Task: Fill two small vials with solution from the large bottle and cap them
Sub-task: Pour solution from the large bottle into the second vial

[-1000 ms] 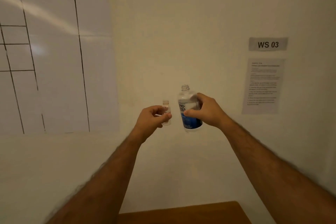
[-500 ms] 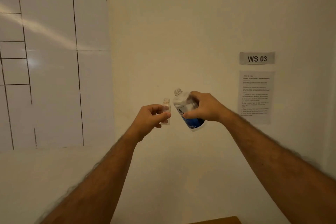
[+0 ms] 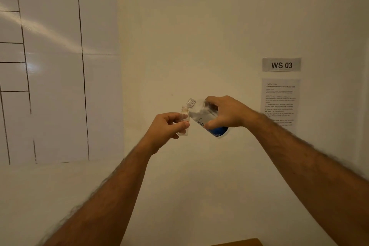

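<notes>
My left hand holds a small clear vial upright in front of the wall, its mouth uncapped. My right hand grips the large clear bottle, which has a white and blue label and no cap. The bottle is tilted to the left, its threaded neck just above and to the right of the vial's mouth. Both are held up in the air at about chest height. No liquid stream is visible. A second vial and the caps are out of view.
A cream wall fills the background, with a white tiled wall on the left. A "WS 03" sign and a printed instruction sheet hang at the right. A sliver of wooden table shows at the bottom edge.
My right hand has tipped the large bottle from upright to leaning left, bringing its neck close above the vial. The view has lifted, so the table has nearly left the frame.
</notes>
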